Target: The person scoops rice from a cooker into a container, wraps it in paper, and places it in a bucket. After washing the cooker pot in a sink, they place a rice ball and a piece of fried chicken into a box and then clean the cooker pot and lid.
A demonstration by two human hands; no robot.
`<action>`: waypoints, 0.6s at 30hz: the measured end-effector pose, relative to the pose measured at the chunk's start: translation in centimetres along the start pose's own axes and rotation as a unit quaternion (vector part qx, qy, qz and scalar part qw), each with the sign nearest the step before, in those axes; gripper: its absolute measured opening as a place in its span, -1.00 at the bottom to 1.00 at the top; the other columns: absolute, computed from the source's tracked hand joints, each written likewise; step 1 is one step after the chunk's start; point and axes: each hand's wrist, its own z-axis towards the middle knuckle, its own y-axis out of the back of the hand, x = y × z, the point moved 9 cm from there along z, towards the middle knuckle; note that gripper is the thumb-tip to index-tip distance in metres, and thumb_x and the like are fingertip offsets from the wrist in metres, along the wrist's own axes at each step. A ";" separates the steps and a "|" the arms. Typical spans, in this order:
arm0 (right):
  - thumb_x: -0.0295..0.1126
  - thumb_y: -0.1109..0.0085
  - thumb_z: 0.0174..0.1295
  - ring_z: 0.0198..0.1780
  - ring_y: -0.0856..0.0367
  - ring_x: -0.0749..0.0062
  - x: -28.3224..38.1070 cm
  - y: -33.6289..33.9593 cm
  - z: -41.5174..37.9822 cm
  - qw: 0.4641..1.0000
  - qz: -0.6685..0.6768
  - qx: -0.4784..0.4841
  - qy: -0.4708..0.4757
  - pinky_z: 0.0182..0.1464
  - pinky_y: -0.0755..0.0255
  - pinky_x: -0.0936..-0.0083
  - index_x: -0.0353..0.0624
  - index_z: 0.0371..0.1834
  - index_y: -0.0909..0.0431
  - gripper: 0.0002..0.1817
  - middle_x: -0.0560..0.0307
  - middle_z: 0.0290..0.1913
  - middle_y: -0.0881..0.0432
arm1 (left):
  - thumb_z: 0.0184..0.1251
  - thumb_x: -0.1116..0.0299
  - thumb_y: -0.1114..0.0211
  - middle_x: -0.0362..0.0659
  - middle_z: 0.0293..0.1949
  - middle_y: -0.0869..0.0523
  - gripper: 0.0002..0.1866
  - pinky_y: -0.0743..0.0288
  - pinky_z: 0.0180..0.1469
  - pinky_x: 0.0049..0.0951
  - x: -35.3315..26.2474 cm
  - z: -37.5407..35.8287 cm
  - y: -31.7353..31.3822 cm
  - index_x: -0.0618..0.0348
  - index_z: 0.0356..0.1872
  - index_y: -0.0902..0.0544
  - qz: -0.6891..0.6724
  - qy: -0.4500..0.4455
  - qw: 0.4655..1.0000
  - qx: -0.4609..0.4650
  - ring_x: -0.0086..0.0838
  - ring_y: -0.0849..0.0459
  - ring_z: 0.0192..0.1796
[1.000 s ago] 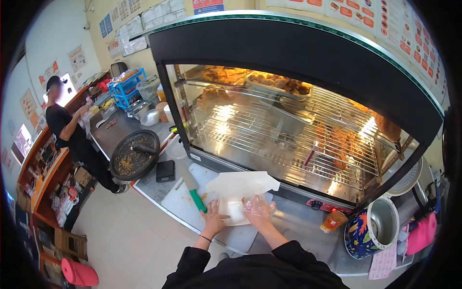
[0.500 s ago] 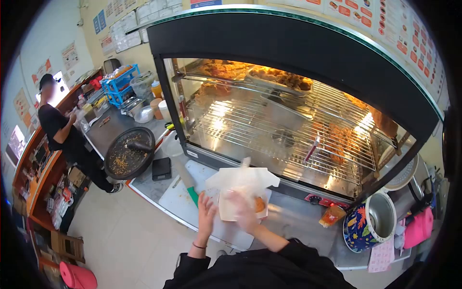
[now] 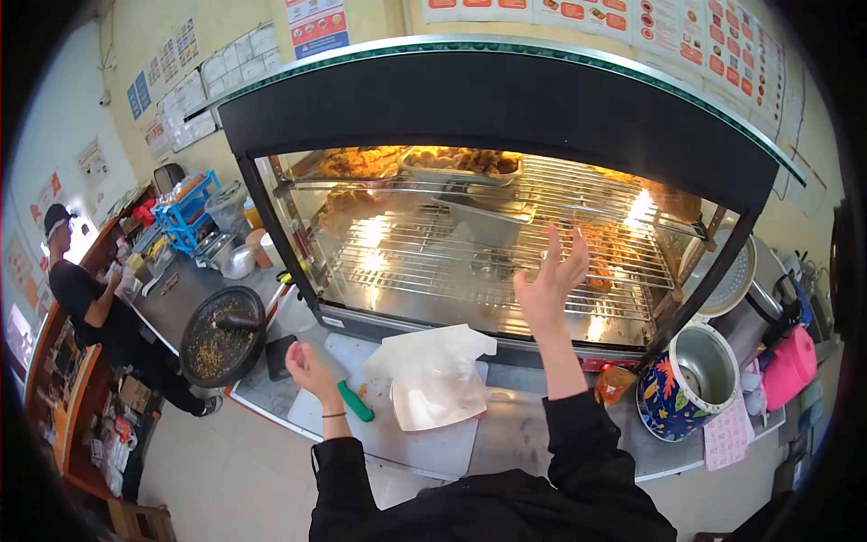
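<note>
My right hand (image 3: 553, 287) is raised in front of the glass food warmer (image 3: 506, 113), its fingers spread and nothing held. Nearer to me, my left hand (image 3: 311, 370) hovers over the counter with loosely bent fingers, also without anything in it. Just beside it lies a knife with a green handle (image 3: 355, 402), its broad blade partly hidden by the hand. On the white cutting board (image 3: 452, 452) stands an open paper food box (image 3: 424, 421). A translucent white sheet (image 3: 438, 375) covers its inside, so the contents are hidden.
Fried food (image 3: 465, 160) sits on the warmer's racks. A large dark mortar (image 3: 221, 339) stands at the left, near a blue rack (image 3: 187, 217). A patterned pot (image 3: 664, 402) is at the right. A person in black (image 3: 90, 294) stands far left.
My right hand has left the box and risen toward the warmer's glass. My left hand has moved left, away from the box. The sheet now lies over the food seen before. The view has shifted.
</note>
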 end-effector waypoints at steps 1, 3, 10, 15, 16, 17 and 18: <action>-0.46 -0.17 -0.28 0.23 0.12 -0.08 -1.4 -0.6 0.0 1.000 -0.029 0.005 -0.008 0.14 0.23 -0.12 -0.02 0.21 -0.02 -0.15 -0.22 0.15 0.03 | 0.12 0.46 -0.14 -0.14 -0.30 -0.50 -0.73 -0.34 -0.15 -0.54 -0.9 -1.2 -1.2 0.30 -0.14 -0.38 0.005 -0.017 0.999 0.032 -0.50 -0.45 -0.23; -0.43 -0.19 -0.31 0.25 0.16 -0.06 -2.2 0.5 0.4 1.000 -0.022 -0.011 -0.007 0.15 0.27 -0.15 -0.01 0.23 0.05 -0.09 -0.21 0.17 0.08 | 0.00 0.46 -0.24 -0.10 -0.22 -0.48 -0.63 -0.32 -0.10 -0.47 -1.7 -4.4 -3.7 0.30 -0.13 -0.38 0.080 -0.052 0.988 0.122 -0.41 -0.45 -0.18; -0.22 -0.28 -0.30 0.31 0.27 -0.04 -8.5 4.7 -1.3 0.987 -0.092 -0.053 -0.117 0.19 0.41 -0.17 0.00 0.29 0.17 0.03 -0.20 0.25 0.21 | -0.11 0.29 -0.30 -0.09 -0.34 -0.55 -0.60 -0.30 -0.13 -0.29 -6.2 -19.5 -10.4 0.21 -0.19 -0.50 0.197 -0.182 0.840 0.471 -0.25 -0.51 -0.20; -0.10 -0.31 -0.29 0.31 0.17 0.06 -13.8 10.3 -1.7 0.960 -0.203 -0.115 -0.153 0.22 0.33 -0.07 0.01 0.27 0.10 0.02 -0.14 0.24 0.11 | -0.07 0.42 -0.26 -0.14 -0.45 -0.59 -0.76 -0.36 -0.30 -0.43 -2.6 -15.2 -6.7 0.23 -0.30 -0.55 0.135 -0.037 0.928 0.344 -0.37 -0.56 -0.36; -0.08 -0.31 -0.29 0.29 0.11 0.05 -14.9 11.3 -1.9 0.952 -0.237 -0.117 -0.153 0.20 0.25 -0.04 -0.04 0.26 0.06 0.00 -0.15 0.23 0.07 | -0.05 0.45 -0.24 -0.12 -0.45 -0.59 -0.77 -0.37 -0.33 -0.45 -4.1 -12.2 -5.5 0.24 -0.29 -0.53 0.136 -0.051 0.949 0.280 -0.38 -0.56 -0.36; -0.07 -0.30 -0.28 0.25 0.03 0.02 -15.7 12.4 -1.9 0.954 -0.242 -0.126 -0.129 0.17 0.15 0.00 -0.10 0.24 0.00 -0.03 -0.16 0.22 0.04 | -0.04 0.49 -0.22 -0.10 -0.44 -0.58 -0.77 -0.37 -0.36 -0.47 -5.3 -9.0 -4.2 0.25 -0.28 -0.52 0.139 -0.064 0.965 0.213 -0.39 -0.56 -0.37; -0.05 -0.30 -0.27 0.21 -0.02 0.00 -16.7 13.1 -2.0 0.947 -0.270 -0.149 -0.091 0.13 0.08 0.05 -0.10 0.23 -0.03 -0.05 -0.17 0.20 0.00 | -0.04 0.50 -0.21 -0.08 -0.43 -0.58 -0.75 -0.38 -0.33 -0.45 -5.0 -6.0 -3.4 0.26 -0.26 -0.50 0.163 -0.069 0.969 0.175 -0.39 -0.56 -0.36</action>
